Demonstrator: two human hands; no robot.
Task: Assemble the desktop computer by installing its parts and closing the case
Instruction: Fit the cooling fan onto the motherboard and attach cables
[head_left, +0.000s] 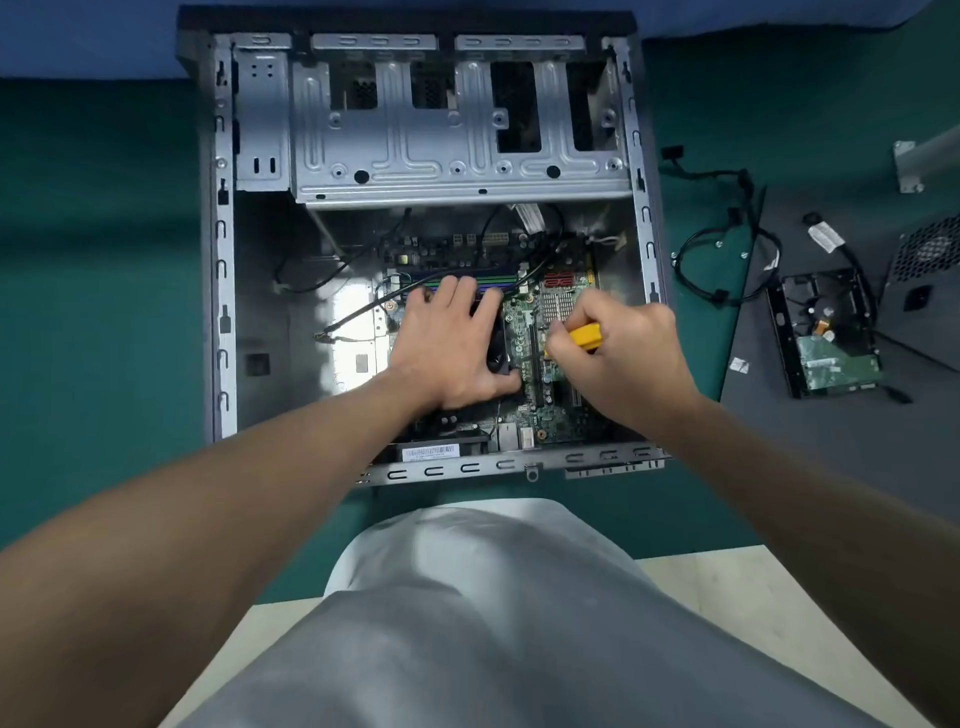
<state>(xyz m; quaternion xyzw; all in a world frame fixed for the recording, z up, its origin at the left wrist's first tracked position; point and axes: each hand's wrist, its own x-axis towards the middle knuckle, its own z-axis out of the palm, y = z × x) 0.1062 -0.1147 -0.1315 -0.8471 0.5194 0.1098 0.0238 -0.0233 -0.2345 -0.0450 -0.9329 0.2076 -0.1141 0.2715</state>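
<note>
An open grey computer case (223, 260) lies flat on the green table. A green motherboard (556, 415) sits inside its lower half, under the metal drive cage (457, 156). My left hand (447, 348) lies flat on the black CPU cooler fan (500, 353), fingers spread toward the memory slots. My right hand (618, 353) grips a yellow-handled screwdriver (586, 336) beside the fan, over the board; its tip is hidden by my fingers.
A loose black cable harness (722, 260) lies right of the case. A hard drive (826, 332) in a black bracket rests on the dark side panel (810, 441), with a power supply (930, 270) at the far right. Black wires cross the motherboard's top.
</note>
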